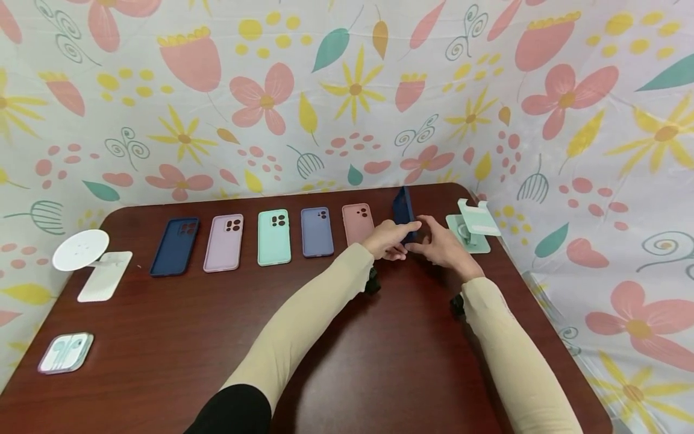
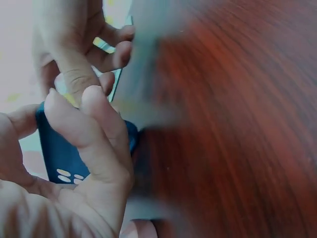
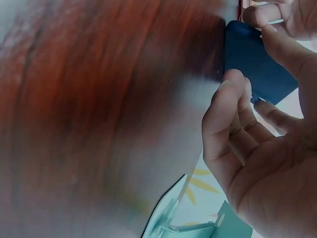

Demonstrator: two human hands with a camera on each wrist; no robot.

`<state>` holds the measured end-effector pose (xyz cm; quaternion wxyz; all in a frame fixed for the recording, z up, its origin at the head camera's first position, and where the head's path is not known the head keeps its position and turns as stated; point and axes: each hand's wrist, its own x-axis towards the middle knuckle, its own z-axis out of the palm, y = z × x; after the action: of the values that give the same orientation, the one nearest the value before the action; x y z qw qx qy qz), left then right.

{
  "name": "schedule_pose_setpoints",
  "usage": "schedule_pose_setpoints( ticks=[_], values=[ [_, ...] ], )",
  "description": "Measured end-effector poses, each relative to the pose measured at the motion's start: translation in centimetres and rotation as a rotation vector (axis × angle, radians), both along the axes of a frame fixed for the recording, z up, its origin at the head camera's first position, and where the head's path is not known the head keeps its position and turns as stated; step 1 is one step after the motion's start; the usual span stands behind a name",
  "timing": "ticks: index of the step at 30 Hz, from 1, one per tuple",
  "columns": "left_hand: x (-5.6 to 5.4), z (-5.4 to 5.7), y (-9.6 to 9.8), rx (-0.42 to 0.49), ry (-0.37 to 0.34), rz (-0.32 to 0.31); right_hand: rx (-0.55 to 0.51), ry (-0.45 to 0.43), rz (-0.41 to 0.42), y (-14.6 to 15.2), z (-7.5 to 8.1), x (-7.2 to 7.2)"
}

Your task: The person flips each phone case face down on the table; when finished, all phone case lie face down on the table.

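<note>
A dark blue phone case (image 1: 402,208) stands tilted up on its edge near the far right of the table, between both hands. My left hand (image 1: 386,237) grips it from the left; in the left wrist view my left hand (image 2: 94,153) covers part of the case (image 2: 62,151), whose camera cutouts show near the bottom. My right hand (image 1: 441,244) holds it from the right. The right wrist view shows the case (image 3: 262,64) between the thumb and a finger of my right hand (image 3: 277,163), its other fingers curled in front.
Left of the hands lie a pink case (image 1: 358,222), a blue-violet case (image 1: 317,235), a mint case (image 1: 274,246), a lilac case (image 1: 223,250) and another navy case (image 1: 173,250). A mint phone stand (image 1: 470,232) is right; a white stand (image 1: 103,280) and boxed earphones (image 1: 66,353) are left.
</note>
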<state>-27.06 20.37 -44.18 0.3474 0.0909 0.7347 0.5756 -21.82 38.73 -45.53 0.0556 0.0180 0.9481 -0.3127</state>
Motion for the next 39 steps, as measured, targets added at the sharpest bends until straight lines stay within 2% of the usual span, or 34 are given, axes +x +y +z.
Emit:
schedule_pose_setpoints(
  ticks=[3, 5, 12, 16, 23, 31, 36, 39],
  values=[
    [-0.2, 0.1, -0.5, 0.007, -0.017, -0.006, -0.002, -0.024, -0.012, 0.0, 0.0, -0.1],
    [-0.2, 0.1, -0.7, 0.007, 0.017, 0.007, -0.007, -0.042, -0.016, 0.0, -0.1, 0.0],
    [-0.3, -0.5, -0.7, 0.054, 0.316, 0.05, -0.015, -0.069, -0.018, 0.0, -0.4, -0.1],
    [-0.3, -0.4, -0.6, 0.029, 0.399, 0.049, -0.005, -0.065, -0.017, -0.1, -0.6, -0.2],
    [-0.3, 0.1, -0.8, -0.011, 0.409, 0.063, -0.003, -0.086, -0.029, -0.1, -0.7, -0.6],
    [-0.4, -0.2, -1.2, -0.104, 0.333, 0.037, 0.013, -0.127, -0.034, 0.3, -0.8, -0.9],
    [-0.6, -0.7, -1.0, -0.114, 0.339, 0.034, -0.008, -0.132, -0.031, 0.4, -0.7, -1.0],
    [-0.7, -0.9, -0.8, -0.146, 0.376, 0.02, -0.017, -0.14, -0.027, 0.5, -0.7, -1.0]
  ],
)
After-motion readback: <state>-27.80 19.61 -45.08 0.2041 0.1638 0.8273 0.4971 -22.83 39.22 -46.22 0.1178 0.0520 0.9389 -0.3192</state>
